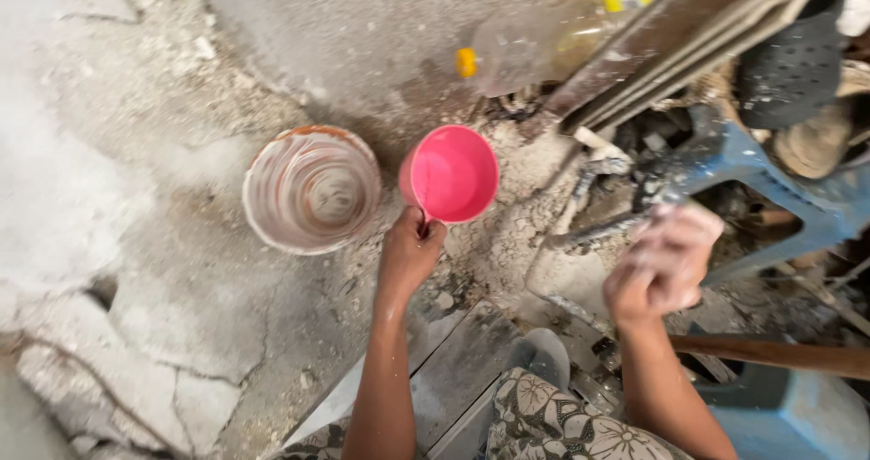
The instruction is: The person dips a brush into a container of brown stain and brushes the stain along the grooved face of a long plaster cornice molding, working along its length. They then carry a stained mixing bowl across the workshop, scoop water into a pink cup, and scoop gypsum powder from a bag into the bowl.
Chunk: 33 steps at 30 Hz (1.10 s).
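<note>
1. A bright pink plastic cup [451, 174] is held by its handle in the left hand [410, 251], the fingers curled tightly round the handle at the near rim. The cup is seen from above, upright and just right of a round, plaster-streaked bucket [312, 189]; whether it rests on the ground or is held just above it cannot be told.
2. The right hand [664, 265] is raised apart from the cup, coated in white powder and blurred; its fingers appear loosely curled, and whether anything is pinched in them cannot be told.
3. The cup is best kept level, judging from the single-handed grip on the handle, so that nothing is spilled onto the cracked, dusty concrete floor [154, 333].
4. If the cup is carried toward the bucket, the rim should be brought close over the bucket's opening, since the two stand just beside each other and little travel is called for.
5. Care is advised near the clutter on the right: a blue plastic frame [770, 184], a clear plastic bottle with a yellow cap [535, 48] and slanting wooden boards [671, 38] lie close by.
6. A patterned sandal [553, 419] is seen at the lower edge.
</note>
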Motion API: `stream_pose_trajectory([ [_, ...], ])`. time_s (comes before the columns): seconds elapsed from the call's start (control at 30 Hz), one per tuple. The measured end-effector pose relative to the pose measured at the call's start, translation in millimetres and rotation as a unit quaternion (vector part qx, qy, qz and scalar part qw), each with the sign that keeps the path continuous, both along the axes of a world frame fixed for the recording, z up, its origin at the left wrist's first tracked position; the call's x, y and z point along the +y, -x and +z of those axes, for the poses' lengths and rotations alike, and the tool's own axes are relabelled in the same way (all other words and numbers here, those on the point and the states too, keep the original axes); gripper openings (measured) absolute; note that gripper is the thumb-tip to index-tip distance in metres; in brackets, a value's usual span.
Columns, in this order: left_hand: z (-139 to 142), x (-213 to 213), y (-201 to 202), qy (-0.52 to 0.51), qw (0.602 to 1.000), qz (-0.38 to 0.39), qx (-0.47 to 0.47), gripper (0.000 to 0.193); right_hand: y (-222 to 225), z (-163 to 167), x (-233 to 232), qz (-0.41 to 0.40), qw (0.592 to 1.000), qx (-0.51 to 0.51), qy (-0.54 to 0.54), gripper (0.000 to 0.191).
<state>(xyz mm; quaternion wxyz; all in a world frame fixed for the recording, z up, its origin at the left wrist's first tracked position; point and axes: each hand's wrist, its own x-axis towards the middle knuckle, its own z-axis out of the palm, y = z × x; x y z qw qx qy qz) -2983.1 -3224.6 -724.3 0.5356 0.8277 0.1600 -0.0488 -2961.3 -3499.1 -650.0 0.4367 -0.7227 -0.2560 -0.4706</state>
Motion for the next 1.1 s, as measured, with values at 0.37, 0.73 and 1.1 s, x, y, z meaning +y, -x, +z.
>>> stream_pose_trajectory([
  [0.37,-2.9,98.4,28.2,-0.257,0.937,0.185,0.146,0.031,-9.2,-133.5,136.9,0.296,0.798,0.525,-0.01,0.017],
  [0.73,-57.1,116.7,45.8,-0.272,0.919,0.223,0.176,0.034,-16.2,-153.6,114.4,0.241,0.68,0.693,0.001,0.02],
  [1.1,-12.4,69.2,-7.2,-0.307,0.906,0.214,-0.197,0.039,-22.6,-85.4,31.0,0.248,0.7,0.63,-0.226,0.016],
])
